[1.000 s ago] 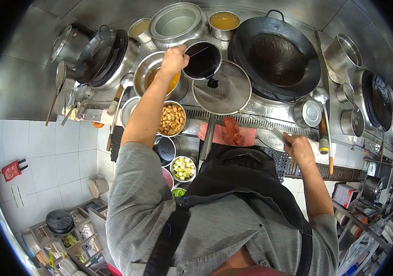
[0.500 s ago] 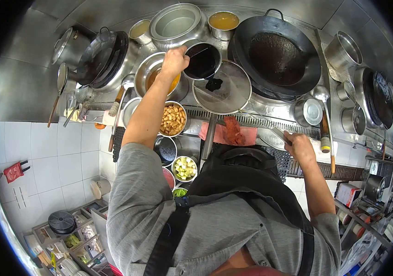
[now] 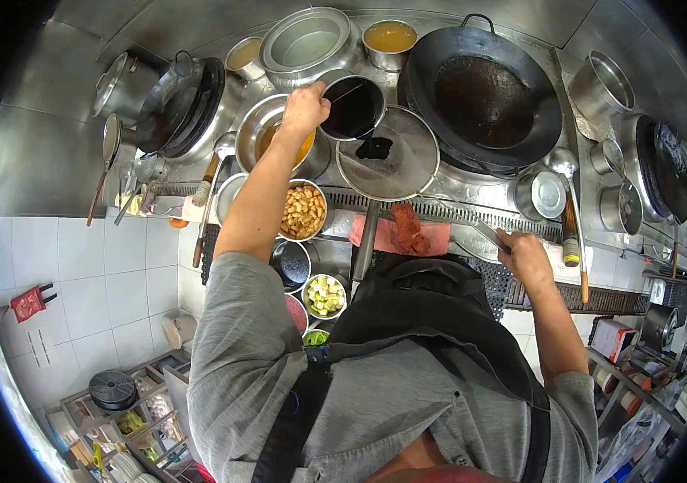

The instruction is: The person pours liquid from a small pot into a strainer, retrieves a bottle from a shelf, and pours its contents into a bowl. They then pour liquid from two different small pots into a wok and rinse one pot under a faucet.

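My left hand (image 3: 305,110) is closed on the rim of a metal pot (image 3: 353,107) of dark liquid, tilted over a round fine-mesh strainer (image 3: 408,157). A black patch of liquid (image 3: 374,148) lies on the mesh below the pot's lip. My right hand (image 3: 527,258) is wrapped around a thin metal handle (image 3: 490,235) that runs up to the strainer's lower right rim. Below the strainer a thick grey tube handle (image 3: 367,241) points toward my apron; what it belongs to is partly hidden. Under my left forearm stands a metal bowl (image 3: 245,133) with orange liquid.
A big black wok (image 3: 484,101) with dark liquid sits right of the strainer. Near my left arm are bowls of browned cubes (image 3: 303,211) and pale green chunks (image 3: 325,296). A reddish cloth (image 3: 404,233) lies at the front edge. Ladles (image 3: 562,165) rest farther right.
The black patch on the strainer's mesh has spread wider. Both hands stay nearly where they were, with the pot still tilted.
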A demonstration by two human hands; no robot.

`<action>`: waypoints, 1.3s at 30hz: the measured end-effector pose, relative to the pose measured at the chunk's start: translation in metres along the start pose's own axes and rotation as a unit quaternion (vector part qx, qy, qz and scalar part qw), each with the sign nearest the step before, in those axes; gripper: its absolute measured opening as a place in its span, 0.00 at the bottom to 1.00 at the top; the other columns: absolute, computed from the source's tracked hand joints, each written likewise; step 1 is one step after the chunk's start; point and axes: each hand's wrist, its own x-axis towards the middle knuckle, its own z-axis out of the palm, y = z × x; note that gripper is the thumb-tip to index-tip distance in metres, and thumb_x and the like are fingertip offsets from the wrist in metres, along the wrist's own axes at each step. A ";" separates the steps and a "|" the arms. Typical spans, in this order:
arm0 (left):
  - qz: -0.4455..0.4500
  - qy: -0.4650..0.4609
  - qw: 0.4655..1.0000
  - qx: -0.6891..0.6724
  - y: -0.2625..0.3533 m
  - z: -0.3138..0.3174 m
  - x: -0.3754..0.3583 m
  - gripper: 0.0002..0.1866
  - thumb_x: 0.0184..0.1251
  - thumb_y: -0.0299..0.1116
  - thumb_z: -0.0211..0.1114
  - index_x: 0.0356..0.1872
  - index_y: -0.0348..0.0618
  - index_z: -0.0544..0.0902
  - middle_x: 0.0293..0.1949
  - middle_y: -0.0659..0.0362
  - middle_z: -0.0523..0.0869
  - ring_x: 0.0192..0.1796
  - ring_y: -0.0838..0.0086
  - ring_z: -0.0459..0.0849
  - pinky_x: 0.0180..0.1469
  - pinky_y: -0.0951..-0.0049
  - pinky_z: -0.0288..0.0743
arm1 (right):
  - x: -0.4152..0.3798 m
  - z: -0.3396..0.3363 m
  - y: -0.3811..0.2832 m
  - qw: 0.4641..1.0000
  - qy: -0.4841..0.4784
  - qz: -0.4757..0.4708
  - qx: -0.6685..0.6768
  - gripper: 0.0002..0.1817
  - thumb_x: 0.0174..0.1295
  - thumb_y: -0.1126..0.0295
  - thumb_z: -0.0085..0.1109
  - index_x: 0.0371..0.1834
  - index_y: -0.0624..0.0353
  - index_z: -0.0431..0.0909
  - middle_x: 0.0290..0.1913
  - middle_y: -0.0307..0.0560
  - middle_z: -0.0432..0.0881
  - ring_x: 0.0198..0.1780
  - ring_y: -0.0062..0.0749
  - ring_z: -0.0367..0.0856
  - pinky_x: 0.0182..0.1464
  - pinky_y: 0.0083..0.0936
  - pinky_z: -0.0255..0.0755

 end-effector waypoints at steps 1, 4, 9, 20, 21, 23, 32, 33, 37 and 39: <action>-0.002 0.005 1.000 -0.002 0.000 0.000 0.000 0.08 0.49 0.29 0.60 0.31 0.38 0.78 0.30 0.41 0.83 0.36 0.45 0.83 0.45 0.51 0.77 | 0.000 0.000 0.001 1.000 -0.003 0.000 0.001 0.22 0.47 0.72 0.67 0.49 0.56 0.80 0.29 0.55 0.81 0.33 0.50 0.82 0.39 0.42 0.76; 0.026 0.032 0.999 -0.004 -0.003 0.004 0.001 0.08 0.49 0.28 0.60 0.31 0.38 0.78 0.29 0.41 0.83 0.35 0.46 0.83 0.44 0.51 0.77 | 0.000 0.002 0.003 1.000 -0.002 0.003 0.002 0.22 0.47 0.71 0.67 0.49 0.56 0.80 0.30 0.55 0.81 0.34 0.51 0.82 0.39 0.42 0.76; 0.026 0.035 0.999 -0.002 -0.003 0.006 0.000 0.07 0.49 0.28 0.60 0.31 0.38 0.78 0.28 0.41 0.82 0.35 0.45 0.82 0.43 0.50 0.77 | 0.000 0.003 0.005 1.000 0.002 -0.001 -0.002 0.22 0.48 0.71 0.68 0.49 0.55 0.80 0.30 0.56 0.82 0.34 0.51 0.82 0.39 0.42 0.76; 0.026 0.042 0.999 0.001 0.003 0.005 -0.004 0.07 0.50 0.27 0.59 0.32 0.39 0.79 0.32 0.42 0.82 0.35 0.45 0.82 0.43 0.50 0.77 | 0.000 -0.001 0.001 1.000 0.002 0.003 -0.005 0.22 0.47 0.70 0.68 0.49 0.55 0.80 0.30 0.55 0.82 0.34 0.51 0.82 0.39 0.42 0.76; 0.025 0.043 0.999 0.002 0.003 0.005 -0.004 0.07 0.50 0.27 0.59 0.32 0.39 0.78 0.32 0.42 0.82 0.35 0.45 0.82 0.43 0.50 0.77 | 0.000 0.000 0.001 1.000 0.002 0.003 -0.005 0.22 0.47 0.70 0.68 0.49 0.55 0.80 0.30 0.55 0.82 0.34 0.51 0.82 0.39 0.42 0.76; 0.024 0.044 0.999 0.003 0.002 0.006 -0.005 0.07 0.50 0.27 0.59 0.31 0.39 0.78 0.32 0.42 0.82 0.35 0.45 0.82 0.42 0.50 0.77 | 0.000 0.001 0.003 1.000 -0.002 0.000 -0.010 0.22 0.47 0.70 0.68 0.49 0.55 0.80 0.30 0.55 0.81 0.34 0.51 0.82 0.39 0.42 0.76; 0.027 0.052 0.998 0.014 0.002 0.009 -0.009 0.07 0.49 0.27 0.61 0.31 0.38 0.77 0.31 0.45 0.82 0.35 0.47 0.82 0.41 0.51 0.76 | 0.000 -0.001 0.001 1.000 -0.003 0.002 -0.006 0.22 0.47 0.70 0.68 0.50 0.56 0.80 0.30 0.55 0.81 0.34 0.51 0.82 0.39 0.42 0.76; 0.029 0.047 0.998 0.015 0.002 0.009 -0.009 0.07 0.49 0.27 0.61 0.31 0.38 0.77 0.31 0.45 0.82 0.35 0.47 0.82 0.41 0.50 0.76 | 0.000 -0.001 0.000 1.000 -0.003 0.002 -0.006 0.22 0.47 0.70 0.68 0.50 0.56 0.80 0.30 0.55 0.81 0.34 0.51 0.82 0.39 0.42 0.76; 0.035 0.043 0.998 0.008 0.005 0.008 -0.010 0.06 0.49 0.27 0.61 0.30 0.38 0.76 0.31 0.45 0.81 0.35 0.47 0.82 0.41 0.50 0.76 | -0.001 -0.003 -0.002 1.000 0.008 0.003 0.000 0.21 0.48 0.71 0.68 0.49 0.56 0.80 0.30 0.55 0.81 0.34 0.51 0.82 0.39 0.42 0.75; 0.032 0.043 0.999 0.008 0.006 0.007 -0.011 0.06 0.49 0.27 0.61 0.30 0.38 0.76 0.31 0.45 0.81 0.35 0.47 0.82 0.41 0.50 0.76 | -0.001 -0.004 -0.002 1.000 0.009 0.004 0.001 0.21 0.48 0.71 0.68 0.49 0.56 0.80 0.30 0.55 0.81 0.34 0.51 0.82 0.39 0.42 0.75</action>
